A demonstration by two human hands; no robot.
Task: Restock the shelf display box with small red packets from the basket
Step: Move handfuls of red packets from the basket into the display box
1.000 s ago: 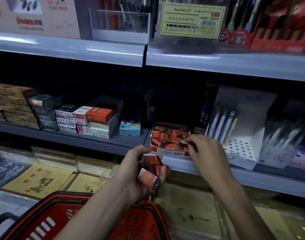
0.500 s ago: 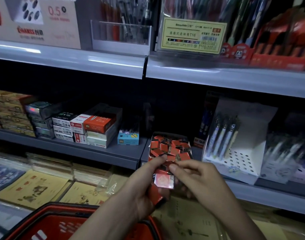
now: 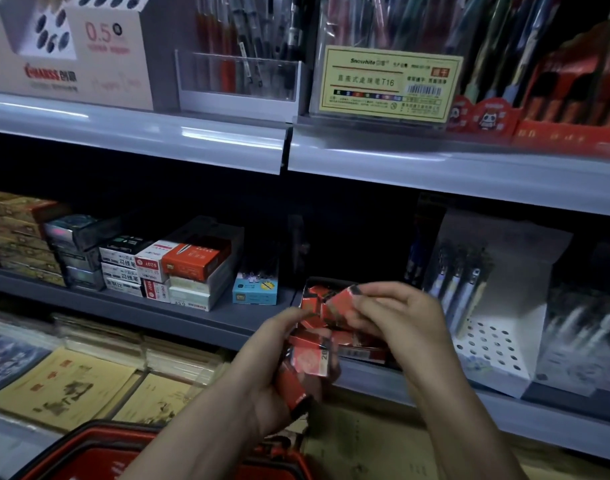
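Note:
My left hand (image 3: 262,372) holds a small stack of red packets (image 3: 308,365) in front of the middle shelf's edge. Just above and to the right, my right hand (image 3: 397,320) pinches a single red packet (image 3: 341,301) between thumb and fingers, over the display box (image 3: 365,353). The box sits on the middle shelf and holds several loose red packets; my hands hide most of it. The red basket (image 3: 99,452) hangs at the bottom left, under my left forearm.
A white perforated pen display (image 3: 493,344) stands right of the box. A small blue box (image 3: 255,292) and stacked stationery boxes (image 3: 179,268) sit to its left. The upper shelf (image 3: 435,161) overhangs. Notebooks (image 3: 64,386) lie on the lower shelf.
My right hand came back from the box to the stack, took one packet, and now lifts it up toward the box. The left hand rose slightly with the stack.

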